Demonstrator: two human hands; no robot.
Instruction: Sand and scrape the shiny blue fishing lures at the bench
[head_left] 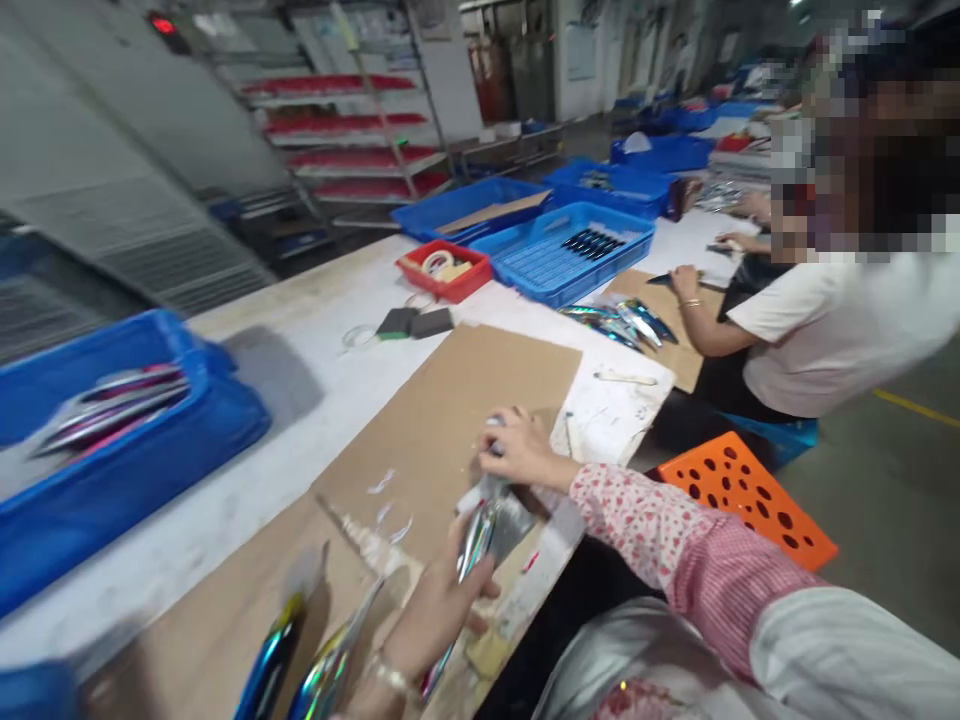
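My left hand, with a bracelet at the wrist, is wrapped round a shiny silver fish-shaped piece low in the middle of the view. Just beyond it, my right hand has its fingers curled round a small greyish thing, too blurred to name. Below that hand lies a grey, shiny patch at the table edge. Two glossy fish-shaped pieces, one blue and one multicoloured, lie left of my left hand on the brown cardboard. A pale, thin tool rests there too.
A blue bin with shiny pieces stands at the left. Ahead are dark blocks, a red tray with tape and a blue tray. At right, a person's hand works near more pieces; an orange perforated stool stands below.
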